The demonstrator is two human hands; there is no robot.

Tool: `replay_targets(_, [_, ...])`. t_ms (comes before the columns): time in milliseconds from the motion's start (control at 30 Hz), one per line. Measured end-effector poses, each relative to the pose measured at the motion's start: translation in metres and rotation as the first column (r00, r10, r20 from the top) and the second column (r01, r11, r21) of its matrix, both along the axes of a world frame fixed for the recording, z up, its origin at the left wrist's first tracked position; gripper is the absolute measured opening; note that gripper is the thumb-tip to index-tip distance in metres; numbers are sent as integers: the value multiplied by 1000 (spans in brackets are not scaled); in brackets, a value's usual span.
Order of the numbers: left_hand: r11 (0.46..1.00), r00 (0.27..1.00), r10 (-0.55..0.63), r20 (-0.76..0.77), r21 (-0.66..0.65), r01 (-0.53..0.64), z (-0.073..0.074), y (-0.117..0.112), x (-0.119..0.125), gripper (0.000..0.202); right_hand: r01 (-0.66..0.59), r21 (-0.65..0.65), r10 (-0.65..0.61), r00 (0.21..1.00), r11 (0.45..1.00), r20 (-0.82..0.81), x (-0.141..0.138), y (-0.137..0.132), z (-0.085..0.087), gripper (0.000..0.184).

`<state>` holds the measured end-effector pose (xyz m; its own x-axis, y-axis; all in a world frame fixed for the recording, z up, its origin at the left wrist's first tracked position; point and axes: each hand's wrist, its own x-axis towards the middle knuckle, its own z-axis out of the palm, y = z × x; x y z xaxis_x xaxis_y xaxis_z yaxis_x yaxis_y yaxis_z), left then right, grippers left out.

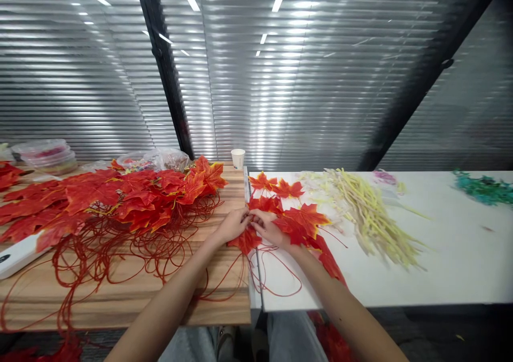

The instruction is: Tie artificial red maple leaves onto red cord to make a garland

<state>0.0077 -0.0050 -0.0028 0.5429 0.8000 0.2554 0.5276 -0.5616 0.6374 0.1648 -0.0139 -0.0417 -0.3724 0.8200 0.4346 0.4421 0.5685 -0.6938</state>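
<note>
My left hand [234,226] and my right hand [269,227] meet over the seam between two tables, fingertips pinched close together. Between them is a garland of red artificial maple leaves [306,220] with yellow edges; the exact spot gripped is hidden by my fingers. One leaf [245,240] hangs just below my hands, and more leaves lie beyond them and under my right forearm. A thin red cord [294,276] loops across the white table below my right hand. Further leaves trail down over the table's front edge, beside my right leg.
To the left, a large heap of red maple leaves [136,196] with tangled red cord [92,266] covers the wooden table [224,311]. A paper cup [238,159] and plastic tubs [48,156] stand behind. Yellow stems [368,218] and teal foliage [484,187] lie on the white table [452,266].
</note>
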Motion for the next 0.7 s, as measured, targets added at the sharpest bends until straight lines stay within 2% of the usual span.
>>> replay_targets(400, [1000,999,8,-48,24,-7,2,-2,1,20,-12,14,12,999,1000,31,0,-1,4,21])
replay_targets(700, [999,999,11,-54,44,-8,0,-2,1,19,-30,51,27,997,998,69,1,-4,7,29])
